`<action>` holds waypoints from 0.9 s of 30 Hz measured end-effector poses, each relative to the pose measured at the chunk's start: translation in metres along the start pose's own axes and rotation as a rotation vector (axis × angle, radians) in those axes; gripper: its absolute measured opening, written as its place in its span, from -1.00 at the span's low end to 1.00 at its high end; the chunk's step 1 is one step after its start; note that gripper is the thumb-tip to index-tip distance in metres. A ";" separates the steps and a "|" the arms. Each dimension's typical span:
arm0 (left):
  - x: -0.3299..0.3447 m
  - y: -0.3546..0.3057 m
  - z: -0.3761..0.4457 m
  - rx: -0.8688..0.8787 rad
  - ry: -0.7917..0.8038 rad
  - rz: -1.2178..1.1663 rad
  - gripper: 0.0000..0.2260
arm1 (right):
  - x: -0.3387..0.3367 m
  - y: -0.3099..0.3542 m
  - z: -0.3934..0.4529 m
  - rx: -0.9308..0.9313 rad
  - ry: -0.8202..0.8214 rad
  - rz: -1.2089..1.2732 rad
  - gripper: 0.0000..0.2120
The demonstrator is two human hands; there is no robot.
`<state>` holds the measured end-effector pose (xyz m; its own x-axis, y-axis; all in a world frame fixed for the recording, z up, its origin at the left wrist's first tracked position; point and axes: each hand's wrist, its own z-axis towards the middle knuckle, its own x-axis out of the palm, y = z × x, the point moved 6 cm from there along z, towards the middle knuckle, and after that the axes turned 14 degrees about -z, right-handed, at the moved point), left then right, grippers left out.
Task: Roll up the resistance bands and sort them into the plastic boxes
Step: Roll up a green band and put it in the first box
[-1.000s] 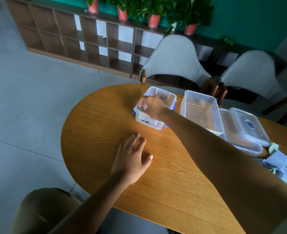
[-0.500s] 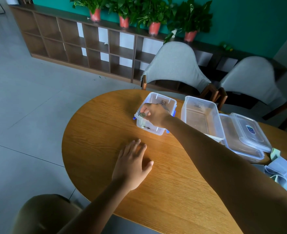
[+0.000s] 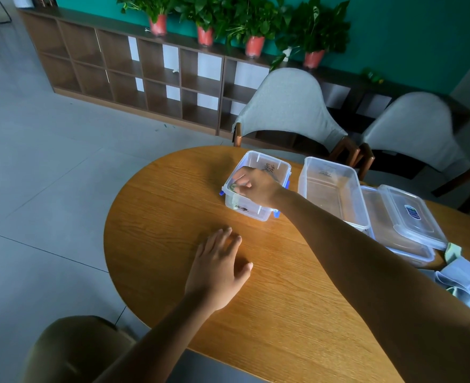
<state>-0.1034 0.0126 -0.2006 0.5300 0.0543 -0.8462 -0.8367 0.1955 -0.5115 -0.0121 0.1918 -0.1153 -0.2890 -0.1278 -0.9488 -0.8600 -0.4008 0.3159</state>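
One rolled band (image 3: 233, 187), pinched by the right hand (image 3: 256, 187) inside the small box (image 3: 258, 214), may uncoil if dropped loosely; left hand (image 3: 217, 268) rests flat on the tabletop (image 3: 159, 217).

Right hand (image 3: 257, 186) reaching into small clear box (image 3: 256, 210) with blue clips, fingers curled on what appears a rolled green band (image 3: 233, 186), left hand (image 3: 217, 268) flat on wooden table (image 3: 283, 313), larger clear box (image 3: 332, 189) beside, lids (image 3: 413, 217) stacked right, pale loose bands (image 3: 466, 280) at table edge.

Small box (image 3: 256, 186) left of bigger box (image 3: 330, 189) — both on table (image 3: 173, 205).
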 end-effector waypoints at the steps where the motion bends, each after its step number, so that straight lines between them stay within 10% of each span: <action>1: 0.000 0.000 0.000 0.001 -0.001 -0.001 -0.38 | -0.001 -0.001 0.000 0.005 -0.005 0.018 -0.82; 27: 0.000 0.003 0.000 -0.004 -0.016 -0.005 -0.41 | -0.035 -0.014 -0.097 0.030 -0.249 -0.046 -0.82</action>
<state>-0.1063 0.0128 -0.2022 0.5359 0.0689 -0.8414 -0.8349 0.1916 -0.5160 0.0510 0.1140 -0.0872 -0.3405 0.1191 -0.9327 -0.8858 -0.3734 0.2757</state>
